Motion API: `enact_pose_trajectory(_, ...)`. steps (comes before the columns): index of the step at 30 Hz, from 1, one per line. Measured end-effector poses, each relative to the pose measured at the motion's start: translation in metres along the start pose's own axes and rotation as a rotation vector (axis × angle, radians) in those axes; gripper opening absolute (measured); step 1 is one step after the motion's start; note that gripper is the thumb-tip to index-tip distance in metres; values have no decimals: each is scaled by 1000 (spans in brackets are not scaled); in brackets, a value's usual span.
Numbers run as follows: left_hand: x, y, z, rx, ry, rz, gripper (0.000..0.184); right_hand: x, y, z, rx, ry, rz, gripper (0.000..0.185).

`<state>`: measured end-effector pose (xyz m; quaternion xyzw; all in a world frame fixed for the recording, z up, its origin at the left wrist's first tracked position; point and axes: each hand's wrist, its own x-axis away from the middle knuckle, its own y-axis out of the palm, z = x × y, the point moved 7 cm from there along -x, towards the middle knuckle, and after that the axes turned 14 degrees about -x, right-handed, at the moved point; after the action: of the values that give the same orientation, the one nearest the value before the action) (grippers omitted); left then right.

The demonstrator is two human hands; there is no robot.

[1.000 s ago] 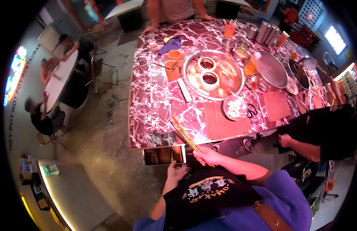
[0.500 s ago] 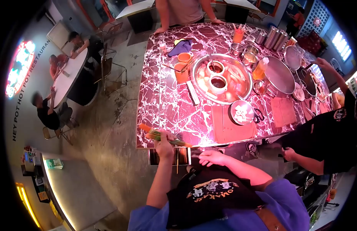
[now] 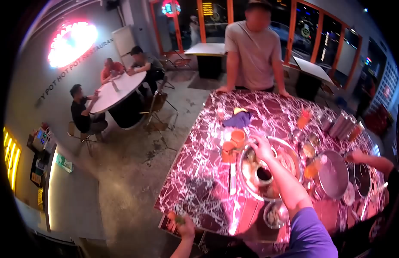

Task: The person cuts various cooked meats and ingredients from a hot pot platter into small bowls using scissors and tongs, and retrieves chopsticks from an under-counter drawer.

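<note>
At the table's near left corner, my left hand [image 3: 187,227] is closed around a bundle of orange and green sticks [image 3: 175,218]; its kind is unclear through blur. My right hand [image 3: 262,148] is stretched over the far left part of the round metal hot pot [image 3: 271,198], close to two orange cups [image 3: 238,136]. Its fingers are bent downward, and whatever they grip is hidden. Inside the pot sits a dark-filled inner bowl [image 3: 264,174], while my forearm covers part of the broth. A small metal bowl [image 3: 275,215] of pale pieces stands at the pot's near side.
A large metal pan [image 3: 333,174] and an orange bottle [image 3: 311,170] stand right of the pot. A dark blue cloth [image 3: 237,120] lies beyond the cups. One person [image 3: 253,51] leans on the far edge; another person's hand [image 3: 357,155] is at the right.
My right hand has gone from the near table edge out over the pot. My left hand keeps the sticks, now lower by the corner. The view has tilted up.
</note>
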<state>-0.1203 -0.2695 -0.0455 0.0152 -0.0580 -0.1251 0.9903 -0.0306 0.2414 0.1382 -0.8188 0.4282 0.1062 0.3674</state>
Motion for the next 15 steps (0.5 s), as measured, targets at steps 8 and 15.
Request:
enact_pose_trajectory(8, 107, -81, 67, -170, -307, 361, 10, -96, 113, 104, 458, 501, -696, 41)
enact_pose_trajectory(15, 71, -127, 32, 110, -230, 438, 13, -120, -16, 100, 239, 189, 188, 27)
